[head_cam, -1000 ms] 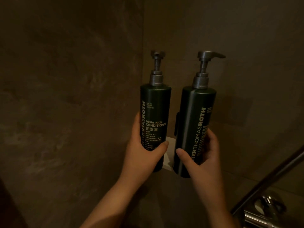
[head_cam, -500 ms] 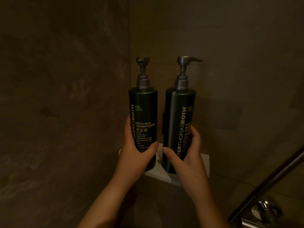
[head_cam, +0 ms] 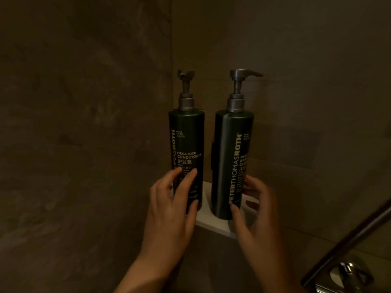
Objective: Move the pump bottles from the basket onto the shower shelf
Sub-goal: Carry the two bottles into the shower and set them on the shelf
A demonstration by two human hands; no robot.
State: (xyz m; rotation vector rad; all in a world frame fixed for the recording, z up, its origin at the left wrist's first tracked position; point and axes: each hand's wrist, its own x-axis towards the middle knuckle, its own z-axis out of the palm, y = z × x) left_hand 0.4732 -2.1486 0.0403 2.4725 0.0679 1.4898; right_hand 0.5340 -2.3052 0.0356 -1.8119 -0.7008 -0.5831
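Dimly lit, the shower corner is all dark stone-look wall (head_cam: 84, 123), and the left side of it is bare tile down to where a forearm comes up from below. That left hand (head_cam: 169, 210) has a slack grip: its fingers (head_cam: 190, 173) are spread and nearly straight, laid over the lower front of the conditioner bottle (head_cam: 186, 140) without curling round it. The bottle is dark green with pale lettering. It stands upright at the left end of the white corner shelf (head_cam: 213, 224), its grey pump spout seen end-on.

Just beside it, with a narrow gap between them, the second pump bottle (head_cam: 232, 157) also stands upright on the shelf, its spout pointing right. The right hand (head_cam: 258, 216) is likewise loose in its grip. The thumb (head_cam: 234, 210) touches the bottle low on its front, and the other fingers are fanned out at the bottle's right side. Whether those fingers touch the bottle I cannot tell.

Further right, a dark metal rail (head_cam: 349, 240) slants up toward the frame edge, and a shiny tap fitting (head_cam: 347, 271) sits below it in the bottom corner.
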